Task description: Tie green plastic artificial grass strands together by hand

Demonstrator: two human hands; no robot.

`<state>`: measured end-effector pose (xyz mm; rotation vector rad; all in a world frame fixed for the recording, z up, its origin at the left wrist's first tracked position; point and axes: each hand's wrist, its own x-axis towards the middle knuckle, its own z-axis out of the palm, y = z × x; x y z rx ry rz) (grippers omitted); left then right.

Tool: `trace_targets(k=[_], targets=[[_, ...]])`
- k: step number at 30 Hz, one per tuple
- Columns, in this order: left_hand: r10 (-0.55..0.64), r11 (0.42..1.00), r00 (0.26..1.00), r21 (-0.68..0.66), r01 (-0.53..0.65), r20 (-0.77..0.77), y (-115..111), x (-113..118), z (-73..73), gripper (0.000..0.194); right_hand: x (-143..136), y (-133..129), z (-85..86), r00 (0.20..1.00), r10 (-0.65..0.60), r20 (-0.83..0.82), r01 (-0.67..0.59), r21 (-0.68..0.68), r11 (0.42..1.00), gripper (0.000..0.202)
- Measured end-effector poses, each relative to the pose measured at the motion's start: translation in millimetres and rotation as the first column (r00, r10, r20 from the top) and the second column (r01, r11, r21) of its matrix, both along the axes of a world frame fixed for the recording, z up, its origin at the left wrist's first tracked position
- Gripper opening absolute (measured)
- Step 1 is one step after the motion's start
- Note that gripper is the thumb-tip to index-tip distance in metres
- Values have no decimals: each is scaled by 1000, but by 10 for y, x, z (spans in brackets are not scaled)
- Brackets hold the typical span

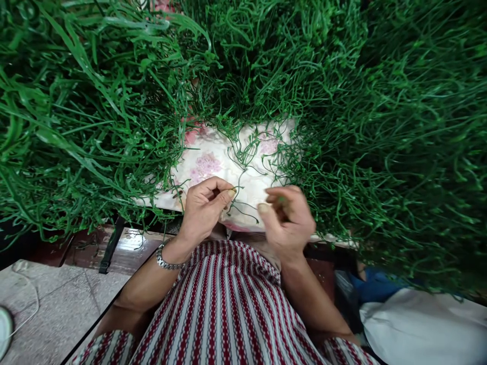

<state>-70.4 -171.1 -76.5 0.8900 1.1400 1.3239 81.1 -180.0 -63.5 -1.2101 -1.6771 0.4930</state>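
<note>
Over a floral-print cover [247,203], my left hand [207,205] pinches a thin green branching stem [241,180] between thumb and index finger. The stem looks like plastic; its forked tips point away from me. To the right, my right hand [287,218] is half curled, slightly smeared by motion. A small greenish bit shows inside its fingers, too blurred to name. Between the hands, another thin sprig [247,209] curves above the cover. Several loose sprigs lie beyond the hands.
Large heaps of green stems surround the cover: a left heap [95,116] with broader strands, a back heap [266,50] and a right heap [399,152]. A dark red table edge [140,253] shows at left. White cloth or sacking [422,324] lies at lower right.
</note>
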Motion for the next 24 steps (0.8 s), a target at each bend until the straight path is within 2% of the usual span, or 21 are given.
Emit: trace_targets(k=[1,2,4,6,8,13,17,20,24], targets=[[14,1000,1000,1,-14,-12,2,2,-1,7,3,-17,20,998,-66,-15,67,88,994,19],[21,1000,999,2,-21,-24,2,6,1,7,-2,-28,35,996,-85,4,83,175,981,21],[25,1000,999,6,-25,-38,-5,19,11,6,-35,-23,44,991,0,136,-38,274,961,28],[38,999,999,4,-38,-26,-19,33,19,5,-86,12,17,956,141,256,-201,227,953,35],[50,999,999,-8,-50,0,-36,43,18,5,-133,52,-37,939,215,266,-259,142,955,37],[39,999,999,-18,-38,22,-59,46,-15,7,-179,68,-146,963,221,155,-226,14,974,34],[57,998,998,-11,-57,33,-78,51,-42,6,-181,43,-166,963,225,149,-229,11,973,33],[87,995,993,48,-83,-82,-113,56,-30,5,-174,37,-179,962,205,179,-210,12,978,26],[184,949,900,310,-59,-394,-148,45,31,5,-145,39,-192,946,242,215,-248,0,969,8]])
